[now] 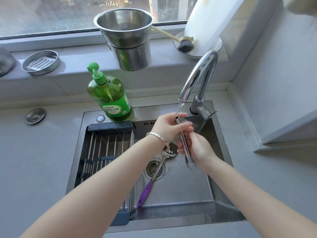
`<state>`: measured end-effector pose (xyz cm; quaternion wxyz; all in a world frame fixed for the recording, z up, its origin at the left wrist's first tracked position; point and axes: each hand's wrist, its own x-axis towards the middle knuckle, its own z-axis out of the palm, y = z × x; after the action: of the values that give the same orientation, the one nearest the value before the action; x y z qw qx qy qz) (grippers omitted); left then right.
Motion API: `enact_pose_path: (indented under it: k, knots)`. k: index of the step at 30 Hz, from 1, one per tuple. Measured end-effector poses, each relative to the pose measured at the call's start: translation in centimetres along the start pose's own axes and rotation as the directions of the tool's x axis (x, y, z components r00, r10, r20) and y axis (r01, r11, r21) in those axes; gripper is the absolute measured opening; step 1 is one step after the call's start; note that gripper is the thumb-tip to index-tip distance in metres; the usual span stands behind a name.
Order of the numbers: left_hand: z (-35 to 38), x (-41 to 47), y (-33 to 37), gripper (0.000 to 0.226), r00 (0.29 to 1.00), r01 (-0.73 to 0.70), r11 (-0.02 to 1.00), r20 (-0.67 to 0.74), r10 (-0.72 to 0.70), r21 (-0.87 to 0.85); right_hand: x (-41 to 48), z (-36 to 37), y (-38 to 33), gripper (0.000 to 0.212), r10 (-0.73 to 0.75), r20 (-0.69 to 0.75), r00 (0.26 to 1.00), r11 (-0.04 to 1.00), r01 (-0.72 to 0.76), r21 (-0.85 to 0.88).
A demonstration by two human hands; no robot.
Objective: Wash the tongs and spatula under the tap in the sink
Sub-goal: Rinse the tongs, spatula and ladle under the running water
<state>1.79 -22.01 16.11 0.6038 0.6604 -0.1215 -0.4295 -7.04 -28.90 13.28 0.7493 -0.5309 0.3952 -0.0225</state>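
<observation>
Both of my hands hold the metal tongs over the steel sink, under the running stream from the chrome tap. My left hand grips the tongs' hinge end, right where the water lands. My right hand wraps the tongs' arms lower down, and their tips stick out below it. The spatula, metal with a purple handle, lies on the sink floor across the drain, its head partly hidden under my left wrist.
A dark roll-up drying rack covers the sink's left part. A green dish-soap pump bottle stands at the sink's back edge. On the window ledge sit stacked steel pots, a dish brush, a round tin and a white roll.
</observation>
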Motion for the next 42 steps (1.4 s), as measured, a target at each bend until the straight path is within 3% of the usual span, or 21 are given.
enact_pose_path:
  k: [3, 6, 13, 15, 17, 21, 23, 27, 30, 33, 37, 39, 42]
  knots:
    - [0.1, 0.2, -0.2, 0.031, 1.0, -0.004, 1.0, 0.022, 0.004, 0.012, 0.1, -0.4, 0.1, 0.033, -0.068, -0.022, 0.997, 0.997, 0.068, -0.02]
    - [0.0, 0.3, 0.0, 0.012, 0.998, 0.007, 0.999, -0.055, -0.008, -0.031, 0.3, -0.2, 0.2, 0.033, -0.107, 0.041, 0.993, 0.992, 0.109, -0.061]
    - [-0.9, 0.3, 0.5, 0.02, 0.978, -0.032, 0.999, -0.206, 0.032, 0.002, 1.3, 0.8, -0.2, 0.032, -0.169, 0.077, 0.983, 0.945, 0.184, -0.271]
    - [-1.8, 0.2, 0.4, 0.017, 0.973, -0.028, 0.984, -0.222, 0.068, 0.178, 1.6, 0.5, -0.7, 0.037, -0.253, 0.133, 0.958, 0.867, 0.285, -0.409]
    - [-3.2, 0.1, 0.0, 0.02, 0.968, 0.011, 0.903, -0.23, 0.097, 0.43, 1.9, 0.1, -1.5, 0.037, -0.333, 0.235, 0.913, 0.705, 0.407, -0.581]
    - [-5.6, -0.6, -0.8, 0.02, 0.978, -0.02, 0.638, -0.116, 0.171, 0.77, 2.5, 0.2, -3.4, 0.031, -0.236, 0.433, 0.87, 0.489, 0.492, -0.72]
    - [-6.0, -1.0, -0.6, 0.025, 0.987, -0.072, 0.548, -0.021, 0.162, 0.834, 2.8, 0.7, -4.4, 0.035, -0.202, 0.488, 0.849, 0.425, 0.525, -0.738]
    - [-6.8, -1.5, 0.5, 0.026, 0.989, -0.084, 0.585, -0.005, 0.148, 0.807, 3.9, 1.0, -6.2, 0.04, -0.241, 0.501, 0.831, 0.332, 0.556, -0.762]
    - [-7.7, -1.7, 0.5, 0.026, 0.983, -0.09, 0.618, -0.032, 0.182, 0.781, 4.6, 0.3, -6.8, 0.042, -0.201, 0.462, 0.864, 0.447, 0.5, -0.742]
    - [-8.8, -2.0, -0.4, 0.026, 0.978, -0.088, 0.736, -0.082, 0.191, 0.672, 4.5, -1.2, -6.9, 0.026, -0.071, 0.469, 0.881, 0.613, 0.409, -0.676]
    - [-9.4, -3.1, -1.5, 0.022, 0.976, -0.063, 0.812, -0.134, 0.172, 0.581, 4.8, -2.7, -6.2, 0.012, 0.139, 0.541, 0.829, 0.923, 0.09, -0.375]
    - [-9.4, -3.5, -2.0, 0.021, 0.977, -0.035, 0.842, -0.16, 0.142, 0.538, 4.6, -2.4, -5.7, 0.01, 0.131, 0.486, 0.864, 0.95, 0.031, -0.312]
    - [-9.6, -4.2, -2.3, 0.022, 0.978, -0.002, 0.734, -0.152, 0.144, 0.679, 4.3, -1.1, -5.0, 0.007, 0.072, 0.325, 0.943, 0.935, 0.049, -0.352]
